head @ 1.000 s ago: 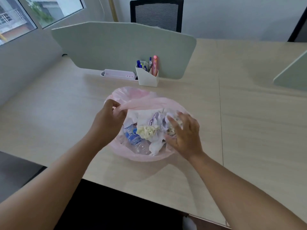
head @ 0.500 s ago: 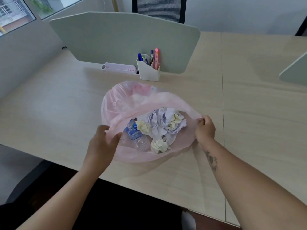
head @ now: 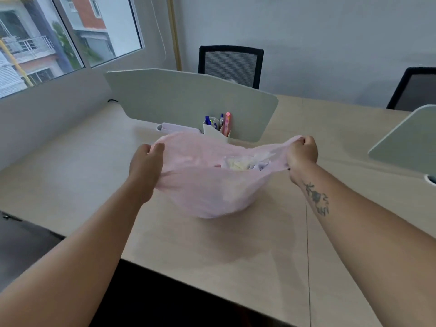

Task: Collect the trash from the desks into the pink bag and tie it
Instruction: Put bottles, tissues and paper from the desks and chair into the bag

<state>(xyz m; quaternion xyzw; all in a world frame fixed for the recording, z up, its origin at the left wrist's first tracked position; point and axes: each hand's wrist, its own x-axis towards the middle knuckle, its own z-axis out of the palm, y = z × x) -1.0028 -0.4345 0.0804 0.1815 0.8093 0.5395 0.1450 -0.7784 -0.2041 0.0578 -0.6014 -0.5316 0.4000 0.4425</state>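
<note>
The thin pink bag (head: 212, 187) rests on the pale wooden desk (head: 236, 256) in front of me, its mouth stretched wide and nearly flat. My left hand (head: 146, 166) pinches the left side of the rim. My right hand (head: 302, 153) is a fist around the right side of the rim, pulled out to the right. Crumpled white and yellowish paper trash (head: 245, 162) shows through the narrow opening near the right side. The rest of the contents are veiled by the pink plastic.
Just behind the bag stand a white pen holder (head: 215, 129) with pens and a flat white tray (head: 179, 128), against a grey-green divider panel (head: 188, 100). Another divider (head: 405, 142) is at the right. Black chairs (head: 231, 64) stand beyond the desk. A window is at left.
Both hands moved apart and upward with the rim, drawing the round open mouth into a long taut slit. The bag's contents, openly seen before, are now mostly covered.
</note>
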